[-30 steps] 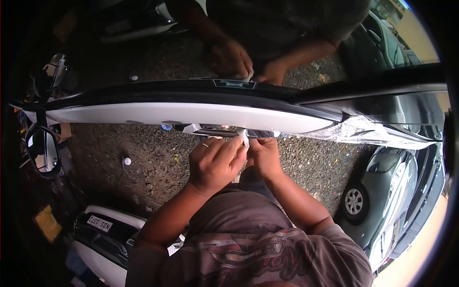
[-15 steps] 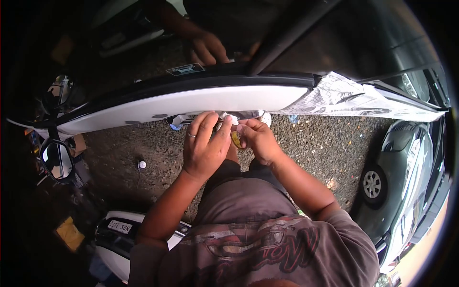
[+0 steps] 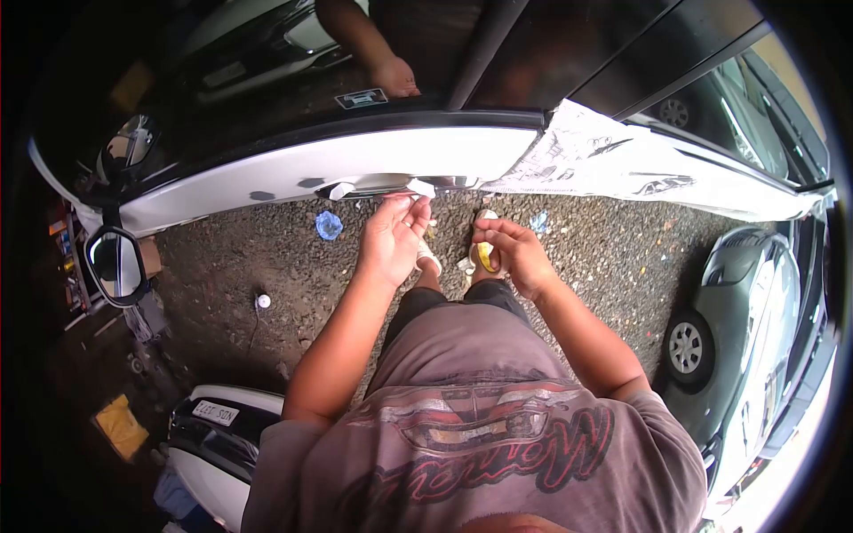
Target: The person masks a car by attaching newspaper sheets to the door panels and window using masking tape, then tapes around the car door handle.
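My left hand [image 3: 391, 240] is raised to the white car door [image 3: 293, 182], palm partly turned up. Its curled fingertips meet a piece of white tape [image 3: 421, 187] at the dark door handle recess [image 3: 382, 190]. Another white patch [image 3: 340, 191] sits at the left end of that recess. Lower and to the right, my right hand [image 3: 524, 258] is away from the door. Its fingers are curled round a small yellow ring-shaped thing [image 3: 487, 256], which looks like a tape roll. Whether a tape strip lies between its fingertips is too small to tell.
Printed paper sheeting [image 3: 613, 164] covers the car body on the right. A side mirror [image 3: 115, 265] juts out at left. Crumpled blue plastic [image 3: 329, 226] lies on the gravel [image 3: 595, 258]. A grey car [image 3: 746, 329] stands at right, and a white vehicle [image 3: 209, 471] is behind me.
My hands, which were together at the handle, have parted. The right has moved right with the yellow ring-shaped thing; the left stays near the handle. The camera view has shifted.
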Motion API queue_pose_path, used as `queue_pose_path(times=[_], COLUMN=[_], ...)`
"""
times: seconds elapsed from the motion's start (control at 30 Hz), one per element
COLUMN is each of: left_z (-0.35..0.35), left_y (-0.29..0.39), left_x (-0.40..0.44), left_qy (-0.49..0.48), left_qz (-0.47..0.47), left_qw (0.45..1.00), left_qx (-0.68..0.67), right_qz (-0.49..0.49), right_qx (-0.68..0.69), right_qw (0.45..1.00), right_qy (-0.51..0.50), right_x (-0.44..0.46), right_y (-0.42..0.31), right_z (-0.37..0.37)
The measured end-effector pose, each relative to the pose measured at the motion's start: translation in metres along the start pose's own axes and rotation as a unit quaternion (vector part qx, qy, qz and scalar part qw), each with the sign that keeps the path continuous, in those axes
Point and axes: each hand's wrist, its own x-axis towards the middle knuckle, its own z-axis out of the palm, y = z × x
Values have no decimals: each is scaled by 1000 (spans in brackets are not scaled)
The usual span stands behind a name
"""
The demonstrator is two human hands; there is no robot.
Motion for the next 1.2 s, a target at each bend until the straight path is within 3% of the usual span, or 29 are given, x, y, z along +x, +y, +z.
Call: queue_pose_path(times=[0.1, 0.2, 0.57, 1.2], left_z=[11, 35, 29, 47], left_y=[-4, 5, -8, -6], left_x=[5, -4, 6, -3], left_qy=[6, 121, 95, 135], left_qz=[30, 3, 63, 12], left_qw=[999, 991, 993, 991], left_qx=[-31, 49, -2, 16], right_qz=[1, -6, -9, 10], right_qx=[-22, -43, -91, -115], right_qw=[1000, 999, 995, 991], right_qy=[7, 17, -34, -66], right_x=[-7, -16, -17, -9], right_y=[-5, -16, -34, -56], right_z=[-18, -23, -28, -49])
